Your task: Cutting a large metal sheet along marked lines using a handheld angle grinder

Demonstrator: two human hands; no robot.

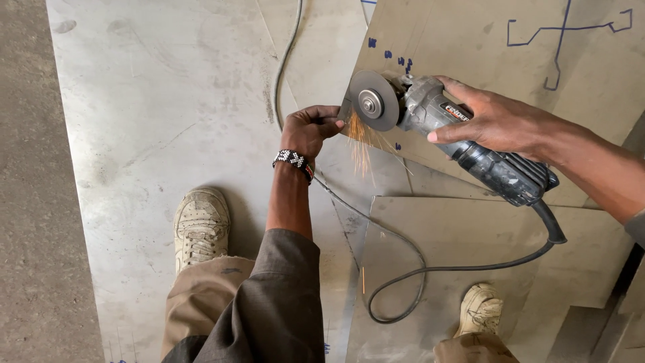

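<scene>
Your right hand (494, 121) wraps the grey body of an angle grinder (470, 144), fingers closed over the top, thumb along the near side. The grinder lies slanted, its cutting disc (373, 101) facing you and meeting the lower-left edge of a raised metal sheet (484, 47). Orange sparks (359, 144) spray down from the contact point.

Your left hand (310, 128) is curled shut, pinching that same sheet edge just left of the disc; fingertips sit very near the disc rim, with little room between. A beaded black-and-white bracelet (293, 161) rings the wrist, and a grey sleeve (279, 296) covers the forearm lower down.

The raised sheet carries blue marker lines (561, 33) toward its upper right. Its cut edge runs diagonally down to the right, under the grinder.

The grinder's black cord (416, 269) leaves the tail, loops down across a lower sheet (484, 235) lying flat, then curls back up past your left wrist and off the top of view.

A large flat sheet (168, 101) spreads to the left, open and bare, its left edge straight against the concrete floor (33, 202).

Your left shoe (200, 225) stands on that large sheet; your right shoe (480, 309) stands on the lower sheet, just beside the cord loop.
</scene>
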